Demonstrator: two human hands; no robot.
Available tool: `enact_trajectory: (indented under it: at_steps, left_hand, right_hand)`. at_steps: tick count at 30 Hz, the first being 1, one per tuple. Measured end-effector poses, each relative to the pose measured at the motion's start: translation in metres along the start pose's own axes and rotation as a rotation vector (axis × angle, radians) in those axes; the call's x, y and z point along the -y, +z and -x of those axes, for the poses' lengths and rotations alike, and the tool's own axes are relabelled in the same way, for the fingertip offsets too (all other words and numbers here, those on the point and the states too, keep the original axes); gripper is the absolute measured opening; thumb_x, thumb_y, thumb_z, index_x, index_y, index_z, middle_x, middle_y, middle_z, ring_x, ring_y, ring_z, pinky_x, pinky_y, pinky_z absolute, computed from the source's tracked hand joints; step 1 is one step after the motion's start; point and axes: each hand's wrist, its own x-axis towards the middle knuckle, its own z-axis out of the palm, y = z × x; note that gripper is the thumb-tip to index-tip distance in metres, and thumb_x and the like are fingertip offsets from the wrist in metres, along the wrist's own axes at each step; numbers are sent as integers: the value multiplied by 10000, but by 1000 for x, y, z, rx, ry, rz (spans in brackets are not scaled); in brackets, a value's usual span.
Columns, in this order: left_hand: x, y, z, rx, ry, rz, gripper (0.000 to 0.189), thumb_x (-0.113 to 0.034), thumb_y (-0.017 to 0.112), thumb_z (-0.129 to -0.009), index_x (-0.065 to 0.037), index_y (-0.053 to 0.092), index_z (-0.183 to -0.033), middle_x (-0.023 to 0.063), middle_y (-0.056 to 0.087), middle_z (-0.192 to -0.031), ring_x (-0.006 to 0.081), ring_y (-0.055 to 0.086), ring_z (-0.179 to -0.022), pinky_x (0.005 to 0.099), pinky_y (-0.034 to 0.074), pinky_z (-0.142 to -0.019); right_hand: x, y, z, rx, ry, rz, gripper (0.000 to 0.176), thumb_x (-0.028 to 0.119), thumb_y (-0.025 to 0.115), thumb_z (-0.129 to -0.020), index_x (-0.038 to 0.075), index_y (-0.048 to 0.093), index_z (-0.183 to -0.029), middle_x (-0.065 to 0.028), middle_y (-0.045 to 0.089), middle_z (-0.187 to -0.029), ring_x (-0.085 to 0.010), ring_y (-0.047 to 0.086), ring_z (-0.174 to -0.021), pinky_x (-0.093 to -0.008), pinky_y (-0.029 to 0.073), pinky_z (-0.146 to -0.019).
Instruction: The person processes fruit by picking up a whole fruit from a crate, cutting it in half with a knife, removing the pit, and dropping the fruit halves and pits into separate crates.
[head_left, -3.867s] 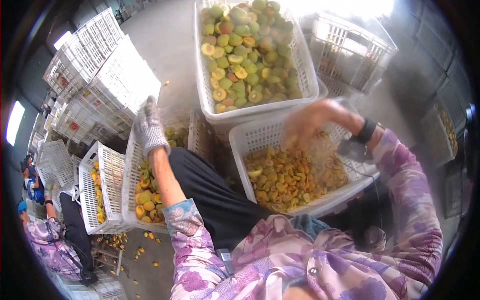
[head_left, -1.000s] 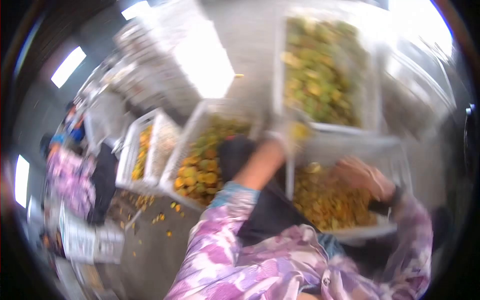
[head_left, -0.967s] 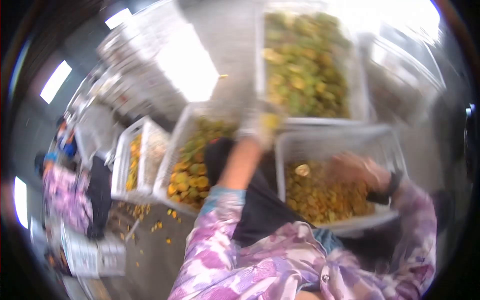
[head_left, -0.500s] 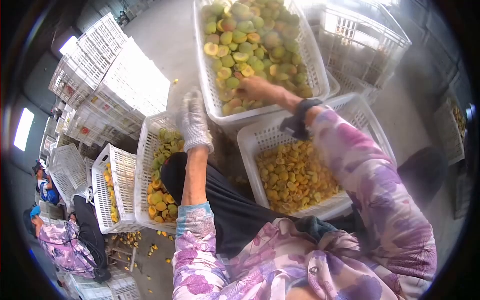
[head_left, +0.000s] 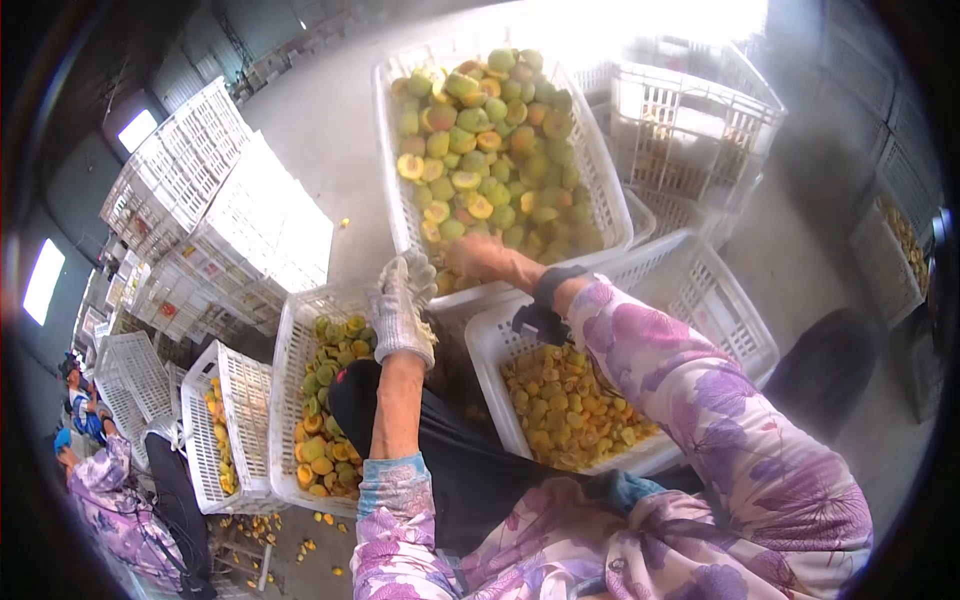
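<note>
My left hand [head_left: 402,308], in a whitish knit glove, is at the near left corner of a white crate [head_left: 392,175]. Its fingers are bent, and what they hold, if anything, is hidden. At the crate's near end is my bare right hand [head_left: 482,258], low against the green-yellow peach-like fruit [head_left: 478,130]. Its fingers are drawn together and blurred, their tips hidden. Some of this fruit is cut, showing yellow flesh. Below my right forearm, another white crate [head_left: 487,375] holds yellow fruit pieces [head_left: 570,410].
At left stands a crate [head_left: 285,400] of green and orange-yellow fruit halves [head_left: 325,455], beside a smaller crate [head_left: 250,430]. Stacked white crates [head_left: 215,200] rise behind, more [head_left: 690,130] at upper right. Fruit scraps [head_left: 308,545] litter the floor. A person [head_left: 125,500] sits at far left.
My right hand has moved left and nearer the crate's near corner, toward my left hand. My left hand's fingers, stretched out before, are now bent. The view has tilted slightly upward.
</note>
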Motion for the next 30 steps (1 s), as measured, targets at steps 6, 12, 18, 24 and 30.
enact_trajectory:
  at_steps: [6, 12, 18, 24, 30]
  left_hand:
    - [6, 6, -3, 29, -108, 89, 300, -286, 546, -932, -59, 608, -1118, 85, 659, -1031, 206, 648, -866, 348, 515, -761]
    - [15, 12, -6, 41, -136, 69, 332, -299, 542, -934, -42, 599, -1136, 89, 652, -1048, 214, 633, -907, 360, 512, -786]
    - [19, 8, -14, 186, -261, 316, 408, -336, 444, -976, -37, 511, -1245, 96, 571, -1197, 223, 562, -1061, 383, 491, -866]
    - [-28, 45, 43, 133, -253, 408, 346, -292, 374, -1012, -24, 523, -1172, 107, 568, -1076, 229, 557, -1002, 354, 493, -860]
    - [12, 25, 5, 287, 71, 409, 376, -348, 409, -1006, -12, 554, -1093, 112, 591, -1004, 219, 581, -904, 354, 512, -806]
  right_hand:
    - [-12, -16, 9, -10, -133, -440, 444, 229, 708, -699, 42, 607, -1089, -194, 651, -957, -335, 624, -874, -418, 486, -725]
    - [-9, 10, -27, -180, -66, -117, 490, 230, 748, -628, 33, 621, -1058, -189, 648, -951, -324, 621, -903, -372, 501, -735]
    - [13, -46, 17, -527, 233, -652, 309, 51, 730, -663, 65, 614, -950, -116, 665, -844, -292, 636, -773, -329, 505, -668]
    - [84, -25, 88, -669, -101, -954, 261, -12, 710, -722, 23, 556, -930, -81, 643, -802, -133, 595, -760, -345, 489, -686]
    - [79, -22, 115, -683, 176, -378, 218, -17, 606, -771, 27, 486, -947, -190, 607, -749, -293, 599, -692, -396, 473, -591]
